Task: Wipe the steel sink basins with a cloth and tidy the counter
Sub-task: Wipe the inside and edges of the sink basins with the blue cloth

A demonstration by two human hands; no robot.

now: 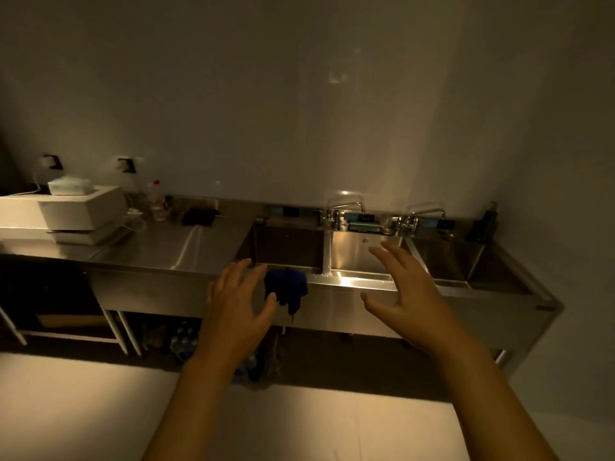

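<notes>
Left hand: left hand [238, 302] out in front, fingers spread wide and nearly straight, holding nothing, thumb tip right at the edge of the cloth; contact there is too close to call.
Right hand: right hand [401, 289] up too, fingers fanned wide, palm facing left, holding nothing, hovering in front of the middle basin.
Cloth: dark blue cloth [287, 288] draped over the sink's front rim, bunched on top and hanging down the steel face, just right of the left hand, at the near edge of the left basin.
Sink: three steel basins in a row, left basin [286, 247] in shadow, middle basin [359, 257] catching the light, right basin [446, 261] dim.
Taps: two taps on the back ledge, left tap [346, 211] between the first two basins, right tap [422, 216] between the second and third.
Ledge: a green sponge [362, 226] between the taps; a dark pump bottle [487, 217] at the far right.
Counter: steel counter [186, 251] left of the basins carries a white box unit [80, 209] with a pale pack on top, a clear bottle [156, 201] by the wall, and a dark rag [199, 217] near the back.
Below: water bottles [181, 339] stacked under the counter, blurred.
</notes>
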